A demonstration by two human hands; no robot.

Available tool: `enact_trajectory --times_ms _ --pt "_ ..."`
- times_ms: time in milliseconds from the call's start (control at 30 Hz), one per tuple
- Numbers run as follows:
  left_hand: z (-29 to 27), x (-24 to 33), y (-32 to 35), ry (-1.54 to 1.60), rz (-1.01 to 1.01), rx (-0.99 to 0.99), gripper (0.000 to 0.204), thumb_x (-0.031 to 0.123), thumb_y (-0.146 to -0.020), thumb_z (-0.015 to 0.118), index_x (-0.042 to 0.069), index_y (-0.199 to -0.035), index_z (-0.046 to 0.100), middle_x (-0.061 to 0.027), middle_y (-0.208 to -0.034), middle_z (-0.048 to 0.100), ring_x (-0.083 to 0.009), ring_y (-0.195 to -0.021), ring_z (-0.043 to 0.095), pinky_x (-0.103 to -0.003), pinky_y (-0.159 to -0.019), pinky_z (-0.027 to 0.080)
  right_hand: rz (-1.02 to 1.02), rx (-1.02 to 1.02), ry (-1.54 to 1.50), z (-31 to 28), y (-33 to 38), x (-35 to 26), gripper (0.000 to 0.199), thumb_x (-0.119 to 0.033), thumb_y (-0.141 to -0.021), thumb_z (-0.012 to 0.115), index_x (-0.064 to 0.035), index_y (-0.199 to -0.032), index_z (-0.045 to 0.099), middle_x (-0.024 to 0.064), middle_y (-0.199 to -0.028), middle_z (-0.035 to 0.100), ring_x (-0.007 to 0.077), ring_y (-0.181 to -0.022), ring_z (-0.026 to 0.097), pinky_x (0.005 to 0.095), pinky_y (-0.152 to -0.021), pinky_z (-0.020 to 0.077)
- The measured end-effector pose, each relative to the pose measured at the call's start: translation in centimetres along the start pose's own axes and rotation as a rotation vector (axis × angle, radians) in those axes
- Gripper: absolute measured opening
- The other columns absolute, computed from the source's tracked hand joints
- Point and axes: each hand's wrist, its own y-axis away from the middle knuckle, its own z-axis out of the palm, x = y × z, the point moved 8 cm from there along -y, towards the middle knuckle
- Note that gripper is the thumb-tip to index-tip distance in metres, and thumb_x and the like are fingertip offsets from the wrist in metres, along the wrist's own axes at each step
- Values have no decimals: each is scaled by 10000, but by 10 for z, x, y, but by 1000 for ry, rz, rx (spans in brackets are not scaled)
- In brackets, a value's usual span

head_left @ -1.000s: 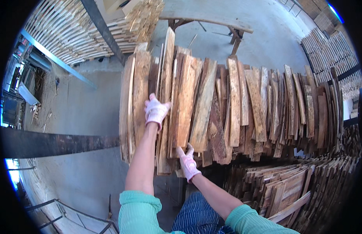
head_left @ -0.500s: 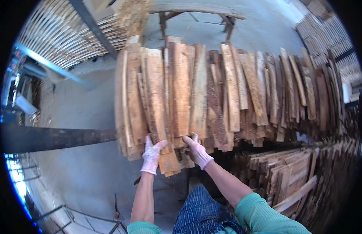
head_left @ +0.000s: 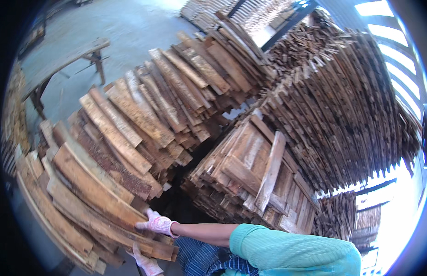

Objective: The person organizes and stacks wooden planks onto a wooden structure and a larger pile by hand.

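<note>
**Hands low on the leaning boards as the view turns right**

Since the earlier frames the view has swung to the right: the row of boards that stood upright across the middle now slants across the left half, and a low stack of planks (head_left: 259, 179) fills the middle, with tall stacks (head_left: 356, 110) rising behind it on the right. Both hands have dropped from the middle of the boards to their near ends.

The right hand (head_left: 156, 224), in a white and pink glove, lies flat with its fingers (head_left: 142, 226) spread on the near end of a long bark-edged board (head_left: 96, 186) at the near left. The left hand (head_left: 146, 262), gloved alike, sits just below it under the board ends (head_left: 160, 250); whether its fingers are closed there cannot be told. A wooden trestle (head_left: 66, 60) stands on the concrete floor (head_left: 130, 27) at the far left.
</note>
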Motion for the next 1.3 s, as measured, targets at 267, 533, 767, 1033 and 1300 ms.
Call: enact_trajectory --times_ms 267,533,767,1033,1300 --pt "11 13 29 23 -402 127 746 540 -956 637 71 -1504 446 -139 -1485 481 -314 -1336 464 -430 -1118 420 -171 -369 -241 5 -52 -15 1072 -670 -817 718 2 -1563 342 147 -1542 473 238 -1385 474 356 -1129 386" --pt "91 62 87 -220 -363 56 793 586 -948 616 111 -1544 396 -127 -1523 441 -326 -1365 422 -443 -1122 412 -188 -530 -481 -21 48 -14 909 -526 -898 724 -71 -1579 332 107 -1507 498 209 -1370 462 376 -1148 364" --pt "122 91 122 -315 -240 -34 804 591 -949 610 107 -1550 385 -128 -1520 443 -326 -1367 419 -446 -1117 417 -283 -433 -467 -59 120 -25 986 -556 -863 743 -1 -1562 325 143 -1479 513 227 -1329 495 342 -1113 393" --pt "206 100 200 -424 -111 -347 816 598 -949 603 103 -1557 372 -128 -1517 446 -326 -1368 416 -449 -1113 421 -360 -25 -553 -136 223 43 1146 -613 -862 721 18 -1616 133 206 -1589 372 259 -1433 401 312 -1144 356" --pt "369 -47 354 -413 -387 -1057 878 378 -825 775 98 -1541 350 -167 -1341 566 -336 -1171 605 -448 -989 551 -502 634 -1226 -210 394 232 822 -355 -875 822 -5 -1495 410 96 -1309 617 171 -1159 588 322 -1008 497"
